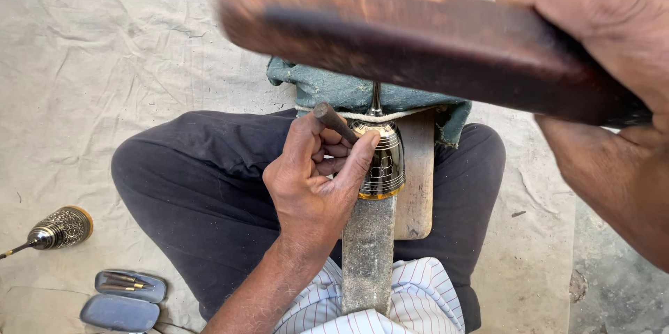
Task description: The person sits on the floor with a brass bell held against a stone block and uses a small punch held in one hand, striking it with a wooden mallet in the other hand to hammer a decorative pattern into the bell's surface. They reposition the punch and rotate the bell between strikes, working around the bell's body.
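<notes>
- My left hand (313,184) pinches a small punch (333,122), its tip set against the dark metal bell (382,160), fingers curled tight round the tool.
- My right hand (613,97) is clenched on a wooden mallet (418,34), raised and blurred above the work.
- The bell sits over the end of a grey post (368,254) that runs out between my crossed legs, with a wooden block (417,180) just beside it and a folded green cloth (362,90) behind.
- Fine pattern already shows on part of the bell's side, above a gold rim; how much of the far side is worked I cannot tell, so I judge the engraving under way, not finished.
- On the pale ground sheet (104,48) to my left lies a second bell (61,228), patterned all over, well apart from the work.
- Near it an open grey case (124,300) holds a few spare punches.
- The mallet head hides the top of the cloth and whatever lies beyond it; nothing stands between punch and bell.
</notes>
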### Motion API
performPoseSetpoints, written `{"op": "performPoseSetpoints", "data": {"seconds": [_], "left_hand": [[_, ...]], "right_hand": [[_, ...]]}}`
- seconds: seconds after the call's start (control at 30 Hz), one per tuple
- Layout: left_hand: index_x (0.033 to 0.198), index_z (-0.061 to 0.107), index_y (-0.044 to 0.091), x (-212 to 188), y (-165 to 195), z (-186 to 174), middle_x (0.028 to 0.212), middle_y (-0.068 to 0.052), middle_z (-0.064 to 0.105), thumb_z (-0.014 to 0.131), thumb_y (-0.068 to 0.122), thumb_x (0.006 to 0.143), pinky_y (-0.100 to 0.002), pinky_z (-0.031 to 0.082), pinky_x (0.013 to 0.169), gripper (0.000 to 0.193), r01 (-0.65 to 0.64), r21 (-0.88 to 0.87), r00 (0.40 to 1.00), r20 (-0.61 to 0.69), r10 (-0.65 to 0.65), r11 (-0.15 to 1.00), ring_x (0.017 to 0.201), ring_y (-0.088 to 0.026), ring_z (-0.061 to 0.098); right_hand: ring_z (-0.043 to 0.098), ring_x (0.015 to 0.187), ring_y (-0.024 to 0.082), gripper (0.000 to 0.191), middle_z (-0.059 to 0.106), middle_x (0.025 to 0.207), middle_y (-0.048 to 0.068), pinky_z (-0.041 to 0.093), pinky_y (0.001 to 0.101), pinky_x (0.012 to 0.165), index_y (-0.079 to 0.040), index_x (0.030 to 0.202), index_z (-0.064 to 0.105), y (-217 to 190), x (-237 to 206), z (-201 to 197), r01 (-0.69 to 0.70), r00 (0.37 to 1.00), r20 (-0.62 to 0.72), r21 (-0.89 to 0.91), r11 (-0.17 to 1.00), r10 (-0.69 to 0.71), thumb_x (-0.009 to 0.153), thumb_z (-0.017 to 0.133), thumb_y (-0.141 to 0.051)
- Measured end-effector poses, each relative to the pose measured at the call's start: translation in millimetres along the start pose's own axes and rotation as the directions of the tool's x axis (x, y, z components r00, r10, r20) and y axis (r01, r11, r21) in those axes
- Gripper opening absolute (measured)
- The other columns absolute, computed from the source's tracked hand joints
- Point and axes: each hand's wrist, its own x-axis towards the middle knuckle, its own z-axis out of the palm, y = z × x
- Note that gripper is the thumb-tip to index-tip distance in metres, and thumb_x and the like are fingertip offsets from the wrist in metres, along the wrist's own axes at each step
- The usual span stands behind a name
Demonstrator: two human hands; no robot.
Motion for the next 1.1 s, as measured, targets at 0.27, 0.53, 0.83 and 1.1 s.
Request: {"op": "performPoseSetpoints", "data": {"seconds": [0.27, 0.53, 0.83, 1.1], "left_hand": [[0.12, 0.066, -0.001, 2.2, 2.2, 0.3, 0.096, -0.007, 0.072, 0.082, 0.011, 0.095, -0.023, 0.068, 0.076, 0.032, -0.16, 0.146, 0.986, 0.062, 0.153, 0.976, 0.086, -0.011, 0.076], [0.123, 0.065, 0.002, 10.8, 9.6, -6.1, 0.097, -0.007, 0.07, 0.082, 0.011, 0.095, -0.023, 0.067, 0.075, 0.034, -0.19, 0.174, 0.972, 0.173, 0.16, 0.966, 0.086, -0.011, 0.076], [0.13, 0.066, 0.011, 44.3, 9.1, -18.4, 0.107, -0.007, 0.077, 0.081, 0.018, 0.092, -0.026, 0.067, 0.077, 0.042, -0.358, 0.112, 0.845, 0.462, 0.27, 0.927, 0.089, -0.013, 0.077], [0.126, 0.069, 0.017, 81.9, 28.6, 0.8, 0.088, -0.011, 0.075, 0.071, 0.012, 0.089, -0.043, 0.061, 0.064, 0.037, -0.53, 0.129, 0.545, 0.809, 0.22, 0.838, 0.075, -0.027, 0.074]], "right_hand": [[0.06, 0.073, 0.025, 0.038, 0.062, 0.086, 0.017, 0.05, 0.0406, 0.068, 0.002, 0.13, 0.063, 14.9, -8.2, 20.3, 0.012, 0.991, 0.13, -0.076, 0.997, -0.002, 0.094, 0.073, -0.003], [0.064, 0.076, 0.028, 0.033, 0.061, 0.086, 0.016, 0.055, 0.0423, 0.072, 0.004, 0.127, 0.06, 105.1, -73.6, 56.0, -0.314, 0.919, 0.231, -0.063, 0.947, 0.319, 0.099, 0.069, -0.012], [0.069, 0.079, 0.031, 0.035, 0.06, 0.085, 0.014, 0.061, 0.0443, 0.075, 0.006, 0.123, 0.057, 121.4, -149.9, 74.3, -0.704, 0.7, 0.292, 0.435, 0.561, 0.651, 0.105, 0.063, -0.022], [0.073, 0.071, 0.021, 0.028, 0.07, 0.084, 0.014, 0.064, 0.0385, 0.06, 0.005, 0.106, 0.064, 9.8, -178.3, 100.5, -0.649, 0.617, 0.276, 0.708, 0.278, 0.737, 0.082, 0.077, 0.007]]}}
